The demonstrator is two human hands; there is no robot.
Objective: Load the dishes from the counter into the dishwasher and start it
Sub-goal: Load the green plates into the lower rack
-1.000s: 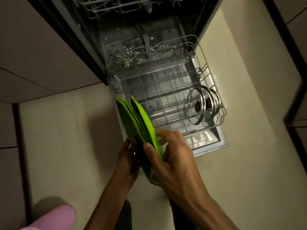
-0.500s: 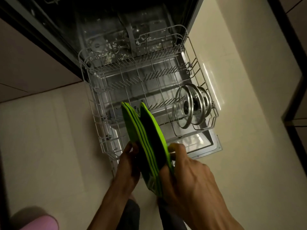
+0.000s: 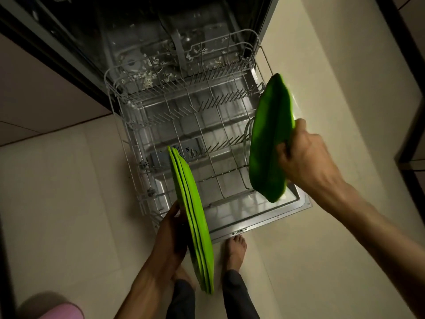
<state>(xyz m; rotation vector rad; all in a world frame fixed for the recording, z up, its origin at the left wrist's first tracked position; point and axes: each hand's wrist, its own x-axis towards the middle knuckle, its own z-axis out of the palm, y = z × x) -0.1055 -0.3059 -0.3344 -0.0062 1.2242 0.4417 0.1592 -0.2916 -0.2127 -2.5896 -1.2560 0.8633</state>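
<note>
**One green plate out over the rack, the stack in your other hand**

Your right hand [image 3: 305,157] has one green plate [image 3: 271,139] pinched at its edge, fingers [image 3: 299,125] closed over the rim, the plate standing nearly on edge above the right side of the lower rack [image 3: 184,125]. It hides most of what stands in the rack behind it; only thin curved metal rims show at its left edge, too little to name.

Your left hand [image 3: 172,229] grips the stack of green plates [image 3: 190,212], about three of them, also held on edge, with the palm against their back and the fingers wrapped out of sight behind them. The stack hangs over the front left of the rack and the front lip of the open dishwasher door [image 3: 264,224].

The rack is pulled out onto the door, its rows of tines bare across the middle. Behind it the dishwasher tub [image 3: 161,47] is dark, with pale flecks on its floor. Your bare foot [image 3: 235,249] stands on the pale floor [image 3: 69,192] right at the door's front edge, and a pink object [image 3: 62,311] shows at the bottom left corner.
</note>
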